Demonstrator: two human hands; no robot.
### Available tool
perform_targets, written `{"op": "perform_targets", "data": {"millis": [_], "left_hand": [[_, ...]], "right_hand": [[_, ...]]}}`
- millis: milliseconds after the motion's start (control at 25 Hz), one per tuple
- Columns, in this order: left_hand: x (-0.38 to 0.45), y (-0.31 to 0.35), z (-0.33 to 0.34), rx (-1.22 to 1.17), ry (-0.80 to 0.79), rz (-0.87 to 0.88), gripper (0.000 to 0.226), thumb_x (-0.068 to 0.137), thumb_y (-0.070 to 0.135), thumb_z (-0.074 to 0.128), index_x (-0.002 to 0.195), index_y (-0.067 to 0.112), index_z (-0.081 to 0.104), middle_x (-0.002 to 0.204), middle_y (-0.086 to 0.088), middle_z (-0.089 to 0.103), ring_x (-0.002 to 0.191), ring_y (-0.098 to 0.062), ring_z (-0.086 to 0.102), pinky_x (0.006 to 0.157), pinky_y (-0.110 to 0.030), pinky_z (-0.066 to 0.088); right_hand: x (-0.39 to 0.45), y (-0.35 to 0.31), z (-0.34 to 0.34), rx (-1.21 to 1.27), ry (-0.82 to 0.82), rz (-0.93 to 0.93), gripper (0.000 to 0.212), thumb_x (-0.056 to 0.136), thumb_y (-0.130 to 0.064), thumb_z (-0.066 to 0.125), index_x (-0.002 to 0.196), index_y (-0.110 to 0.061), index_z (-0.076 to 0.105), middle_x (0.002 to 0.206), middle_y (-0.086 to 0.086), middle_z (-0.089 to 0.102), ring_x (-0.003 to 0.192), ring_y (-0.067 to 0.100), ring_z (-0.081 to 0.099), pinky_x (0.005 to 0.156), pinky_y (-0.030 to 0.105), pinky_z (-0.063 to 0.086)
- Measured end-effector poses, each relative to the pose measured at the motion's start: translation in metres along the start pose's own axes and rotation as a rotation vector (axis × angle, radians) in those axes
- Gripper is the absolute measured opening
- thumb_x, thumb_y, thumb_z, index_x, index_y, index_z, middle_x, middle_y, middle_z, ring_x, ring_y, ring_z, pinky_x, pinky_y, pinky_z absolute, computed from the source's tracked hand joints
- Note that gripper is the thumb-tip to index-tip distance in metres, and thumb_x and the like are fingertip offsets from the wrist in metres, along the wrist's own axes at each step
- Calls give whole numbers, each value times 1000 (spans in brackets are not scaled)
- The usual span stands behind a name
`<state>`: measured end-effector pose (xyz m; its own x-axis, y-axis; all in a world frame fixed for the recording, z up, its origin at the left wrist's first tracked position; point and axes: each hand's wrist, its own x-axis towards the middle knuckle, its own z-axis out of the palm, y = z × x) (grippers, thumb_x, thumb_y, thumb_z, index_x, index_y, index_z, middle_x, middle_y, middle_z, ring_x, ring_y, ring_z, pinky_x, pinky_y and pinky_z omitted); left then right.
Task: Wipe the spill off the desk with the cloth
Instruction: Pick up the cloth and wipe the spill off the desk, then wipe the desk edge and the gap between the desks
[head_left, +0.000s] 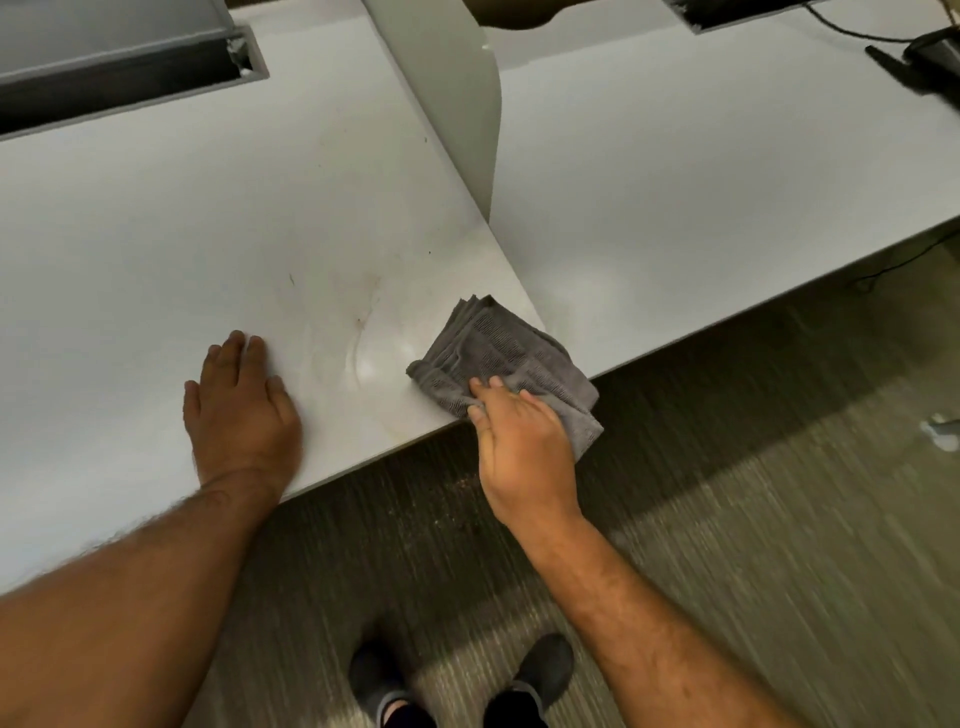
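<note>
A folded grey cloth lies at the near right corner of the white desk, partly hanging over the front edge. My right hand grips the cloth's near edge with its fingers. Just left of the cloth a wet curved smear with a faint brownish streak, the spill, glistens on the desk. My left hand rests flat, palm down with fingers apart, on the desk to the left of the spill and holds nothing.
A thin white divider panel stands between this desk and a second white desk on the right. A dark cable tray opening runs along the back left. Black cables and a device sit far right. Carpet floor and my shoes lie below.
</note>
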<state>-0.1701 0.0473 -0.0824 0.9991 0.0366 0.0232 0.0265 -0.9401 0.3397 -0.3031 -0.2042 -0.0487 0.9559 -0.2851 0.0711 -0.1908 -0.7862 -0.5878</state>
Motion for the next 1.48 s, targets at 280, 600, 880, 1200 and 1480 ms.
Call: {"op": "perform_targets", "data": {"millis": [280, 600, 880, 1200, 1480], "left_hand": [[-1, 0, -5, 24, -22, 35, 56, 109, 21, 38, 164, 9, 36, 173, -13, 30, 163, -32, 22, 132, -55, 12], [-3, -4, -10, 5, -161, 255, 59, 110, 41, 35, 163, 14, 37, 175, -8, 28, 163, -28, 21, 132, -55, 12], [33, 56, 16, 31, -253, 504, 58, 114, 46, 35, 167, 23, 32, 176, 4, 25, 163, -17, 22, 129, -36, 13], [41, 49, 22, 20, -215, 442, 60, 111, 52, 29, 166, 29, 31, 175, 12, 28, 162, -11, 22, 131, -38, 16], [45, 42, 26, -43, -192, 457, 56, 111, 48, 36, 164, 31, 37, 172, 14, 32, 159, -3, 24, 131, -32, 18]], "right_hand": [[-62, -18, -20, 989, 288, 423, 33, 110, -33, 47, 91, -12, 65, 84, -2, 64, 79, 13, 62, 73, 27, 54], [-113, 46, -19, 1664, 584, 972, 37, 115, -41, 46, 142, -25, 65, 136, 11, 75, 126, 32, 72, 105, 61, 56], [-104, 106, 4, 1870, 610, 1045, 37, 111, -49, 51, 143, -38, 64, 143, 10, 70, 130, 37, 67, 102, 70, 55], [18, 122, -24, 822, 460, 184, 24, 115, -21, 46, 107, -11, 66, 83, -5, 60, 80, 9, 62, 69, 30, 52], [79, 125, -34, -59, -126, -315, 45, 111, -43, 36, 128, -13, 66, 133, 20, 71, 124, 38, 67, 104, 54, 55]]}}
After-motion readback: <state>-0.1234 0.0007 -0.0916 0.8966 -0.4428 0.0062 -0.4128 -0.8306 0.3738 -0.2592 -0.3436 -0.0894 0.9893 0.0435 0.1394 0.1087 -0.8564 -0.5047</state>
